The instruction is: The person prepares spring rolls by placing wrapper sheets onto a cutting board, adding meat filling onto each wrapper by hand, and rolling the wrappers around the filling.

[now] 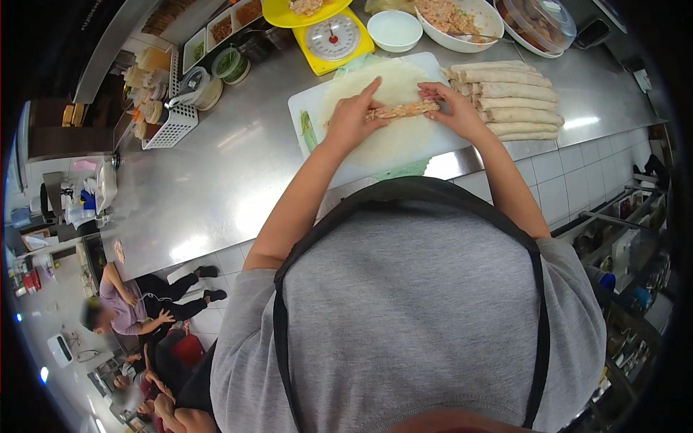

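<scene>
A strip of chunky minced-meat filling (404, 110) lies across a thin, pale round wrapper sheet (393, 148) on a white cutting board (339, 169). At the strip's left end is my left hand (352, 121), its index finger stretched away from the thumb and the filling between them. My right hand (459, 112) touches the other end, fingers bent and apart from the thumb. Both hands are open around the strip. Green scallion pieces (308, 131) rest on the board's left side. Pale rolled logs (512, 99) are stacked just right of the board.
Behind the board stand a yellow scale (332, 42), a small white bowl (395, 31) and a large bowl of filling (455, 18) with a utensil. A lidded container (538, 25) is at back right. A white basket (173, 126) stands left. People sit at lower left.
</scene>
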A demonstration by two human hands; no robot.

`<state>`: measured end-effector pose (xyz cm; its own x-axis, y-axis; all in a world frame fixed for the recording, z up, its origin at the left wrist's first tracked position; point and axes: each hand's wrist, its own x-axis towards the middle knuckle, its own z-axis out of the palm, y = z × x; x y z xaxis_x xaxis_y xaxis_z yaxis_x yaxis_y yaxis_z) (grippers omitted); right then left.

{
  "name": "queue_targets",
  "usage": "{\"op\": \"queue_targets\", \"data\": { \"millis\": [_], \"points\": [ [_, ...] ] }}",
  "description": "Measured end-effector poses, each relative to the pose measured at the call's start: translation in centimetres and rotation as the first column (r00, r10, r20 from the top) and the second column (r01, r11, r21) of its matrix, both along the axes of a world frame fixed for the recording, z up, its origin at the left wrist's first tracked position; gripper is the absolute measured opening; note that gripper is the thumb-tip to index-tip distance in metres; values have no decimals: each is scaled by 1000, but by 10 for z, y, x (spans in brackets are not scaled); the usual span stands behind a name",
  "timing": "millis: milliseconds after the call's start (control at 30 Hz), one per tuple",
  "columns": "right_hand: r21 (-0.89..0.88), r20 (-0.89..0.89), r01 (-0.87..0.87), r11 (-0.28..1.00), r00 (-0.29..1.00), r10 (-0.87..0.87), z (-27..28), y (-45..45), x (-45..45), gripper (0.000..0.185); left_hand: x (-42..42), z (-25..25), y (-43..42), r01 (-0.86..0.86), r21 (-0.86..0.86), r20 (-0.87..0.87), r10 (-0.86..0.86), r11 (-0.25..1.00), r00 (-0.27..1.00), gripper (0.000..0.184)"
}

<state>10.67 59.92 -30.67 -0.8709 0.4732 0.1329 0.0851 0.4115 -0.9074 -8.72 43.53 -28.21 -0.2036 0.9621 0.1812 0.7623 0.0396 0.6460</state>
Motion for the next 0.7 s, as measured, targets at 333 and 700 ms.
{"op": "queue_targets", "data": {
  "millis": [333, 700],
  "points": [
    [507, 95, -110, 855, 993, 71, 44, -23, -29, 31, -18, 6, -44, -166, 185, 209, 126, 969, 970, 76],
    [402, 52, -113, 909, 994, 101, 28, -29, -34, 14, -2, -2, -17, 44, 115, -26, -42, 992, 999, 39]
  ]
}}
